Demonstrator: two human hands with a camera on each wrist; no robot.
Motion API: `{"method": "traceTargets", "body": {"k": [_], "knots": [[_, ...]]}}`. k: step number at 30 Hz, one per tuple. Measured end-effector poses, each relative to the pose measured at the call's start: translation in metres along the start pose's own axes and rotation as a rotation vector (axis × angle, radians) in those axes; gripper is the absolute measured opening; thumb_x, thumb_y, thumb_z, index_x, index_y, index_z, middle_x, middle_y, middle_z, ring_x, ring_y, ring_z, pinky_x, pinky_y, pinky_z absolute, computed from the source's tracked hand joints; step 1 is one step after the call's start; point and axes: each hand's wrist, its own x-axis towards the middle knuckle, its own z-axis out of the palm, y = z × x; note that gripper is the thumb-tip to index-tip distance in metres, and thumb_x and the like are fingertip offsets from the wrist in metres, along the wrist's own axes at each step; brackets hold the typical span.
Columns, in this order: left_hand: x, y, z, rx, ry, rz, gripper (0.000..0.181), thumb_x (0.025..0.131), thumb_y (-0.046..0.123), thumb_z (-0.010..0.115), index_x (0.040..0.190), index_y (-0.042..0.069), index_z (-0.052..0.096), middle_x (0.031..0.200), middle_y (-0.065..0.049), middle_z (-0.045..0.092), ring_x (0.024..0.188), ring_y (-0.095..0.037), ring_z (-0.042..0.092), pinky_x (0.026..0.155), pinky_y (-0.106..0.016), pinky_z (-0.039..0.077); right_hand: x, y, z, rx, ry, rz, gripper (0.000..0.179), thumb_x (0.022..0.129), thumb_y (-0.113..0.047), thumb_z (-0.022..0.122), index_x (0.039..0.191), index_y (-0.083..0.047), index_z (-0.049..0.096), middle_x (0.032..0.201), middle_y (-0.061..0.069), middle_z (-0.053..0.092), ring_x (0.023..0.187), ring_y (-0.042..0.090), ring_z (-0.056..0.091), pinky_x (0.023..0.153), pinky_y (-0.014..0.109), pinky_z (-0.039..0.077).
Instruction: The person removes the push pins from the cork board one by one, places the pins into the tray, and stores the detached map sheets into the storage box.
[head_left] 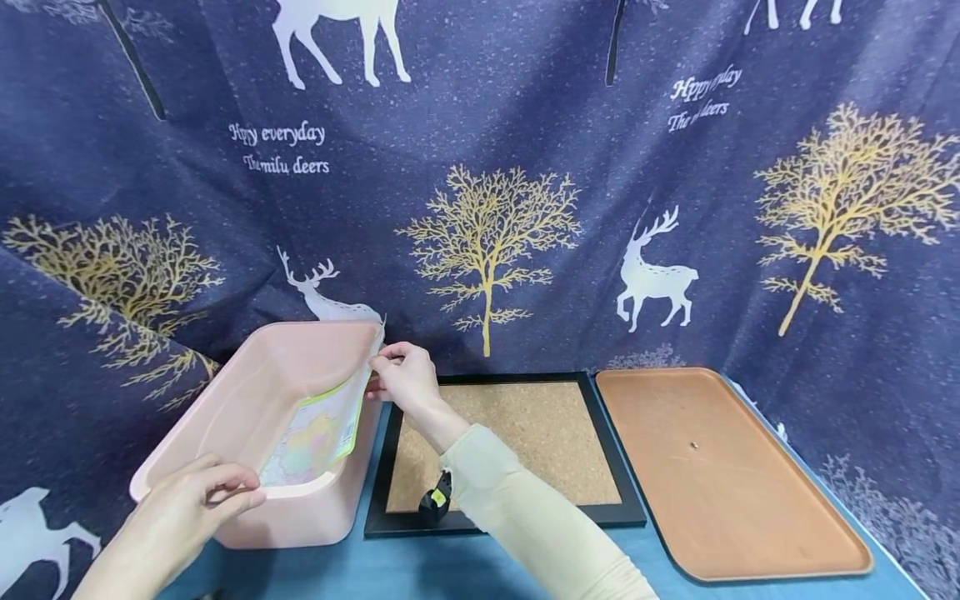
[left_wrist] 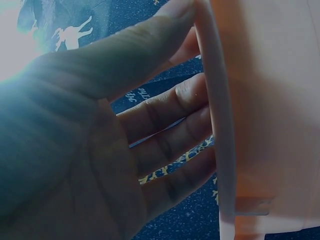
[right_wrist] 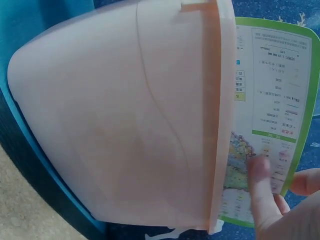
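In the head view my right hand [head_left: 405,379] pinches a map sheet [head_left: 311,433] by its edge at the right rim of a pink plastic bin [head_left: 285,517]. The sheet has a bright green border and slants down into the bin. Seen from the right wrist, the thumb lies on the printed face of the map sheet [right_wrist: 272,75], which stands out beyond the rim. My left hand [head_left: 195,500] is at the bin's front left rim. From the left wrist, its thumb and fingers [left_wrist: 165,107] meet that rim [left_wrist: 222,120]; the fingertips are partly hidden.
Right of the bin lies a black-framed cork board [head_left: 525,425], with a small black object bearing a yellow-green patch [head_left: 435,498] near its front edge. Farther right is a brown tray [head_left: 735,467] holding a tiny metallic item. A blue patterned curtain [head_left: 510,108] hangs behind.
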Motion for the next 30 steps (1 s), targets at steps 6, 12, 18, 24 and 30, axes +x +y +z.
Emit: {"method": "traceTargets", "body": {"k": [6, 12, 18, 24, 30], "knots": [[-0.001, 0.000, 0.000, 0.002, 0.005, 0.004, 0.026, 0.074, 0.016, 0.084, 0.073, 0.032, 0.064, 0.078, 0.021, 0.054, 0.070, 0.003, 0.050, 0.059, -0.024, 0.047, -0.005, -0.003, -0.001, -0.159, -0.018, -0.068, 0.012, 0.089, -0.005, 0.067, 0.101, -0.003, 0.066, 0.081, 0.004, 0.068, 0.071, 0.025, 0.071, 0.060, 0.037, 0.060], [-0.002, -0.001, 0.000, -0.024, -0.008, -0.004, 0.024, 0.074, 0.015, 0.084, 0.074, 0.030, 0.065, 0.078, 0.020, 0.056, 0.071, 0.002, 0.050, 0.059, -0.022, 0.046, -0.014, -0.006, -0.007, -0.378, -0.041, -0.200, 0.020, 0.090, -0.013, 0.068, 0.109, -0.008, 0.069, 0.100, 0.003, 0.072, 0.090, 0.015, 0.067, 0.073, 0.026, 0.055], [-0.001, 0.000, 0.000, -0.013, -0.005, 0.003, 0.024, 0.074, 0.016, 0.084, 0.075, 0.032, 0.066, 0.078, 0.022, 0.055, 0.071, 0.004, 0.050, 0.060, -0.019, 0.046, -0.021, -0.005, -0.012, -0.524, -0.110, -0.270, 0.032, 0.093, -0.020, 0.066, 0.124, -0.011, 0.065, 0.126, 0.006, 0.065, 0.115, 0.020, 0.061, 0.094, 0.029, 0.049], [-0.001, -0.001, 0.001, -0.012, 0.009, 0.018, 0.025, 0.073, 0.016, 0.085, 0.075, 0.032, 0.066, 0.078, 0.023, 0.055, 0.071, 0.004, 0.049, 0.060, -0.016, 0.045, -0.027, -0.004, -0.024, -0.654, -0.177, -0.343, 0.038, 0.094, -0.022, 0.063, 0.130, -0.011, 0.061, 0.132, 0.003, 0.060, 0.123, 0.020, 0.054, 0.100, 0.034, 0.046], [-0.002, 0.000, 0.002, -0.025, 0.033, 0.039, 0.026, 0.072, 0.014, 0.085, 0.076, 0.032, 0.067, 0.079, 0.022, 0.055, 0.071, 0.004, 0.050, 0.061, -0.010, 0.041, -0.033, -0.006, -0.045, -0.790, -0.245, -0.374, 0.041, 0.097, -0.026, 0.060, 0.136, -0.014, 0.056, 0.146, 0.003, 0.048, 0.134, 0.020, 0.043, 0.108, 0.041, 0.038]]}}
